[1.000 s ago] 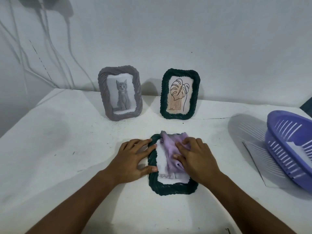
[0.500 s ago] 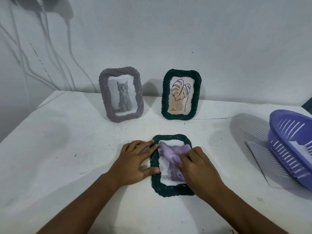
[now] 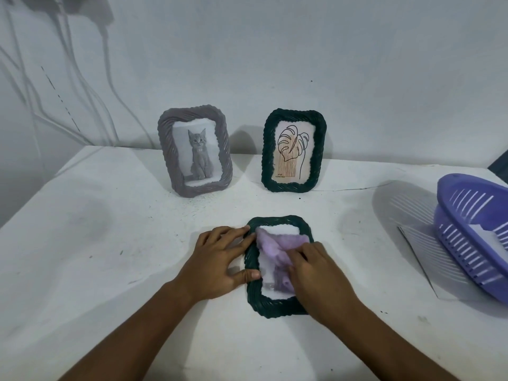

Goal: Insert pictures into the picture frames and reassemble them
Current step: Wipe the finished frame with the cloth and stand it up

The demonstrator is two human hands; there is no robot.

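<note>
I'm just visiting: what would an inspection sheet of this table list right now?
Surface: white table, scuffed and speckled.
Job's things: grey frame with a cat picture and dark green frame with a leaf drawing stand upright at the back; a third green frame lies flat near the front.
Clutter: purple cloth on the flat frame; purple basket at the right, over a sheet of paper.
Hands: left hand steadies the flat frame's edge; right hand presses the cloth.
Cables: several hang down the wall at left.
Surroundings: plain white wall.
</note>
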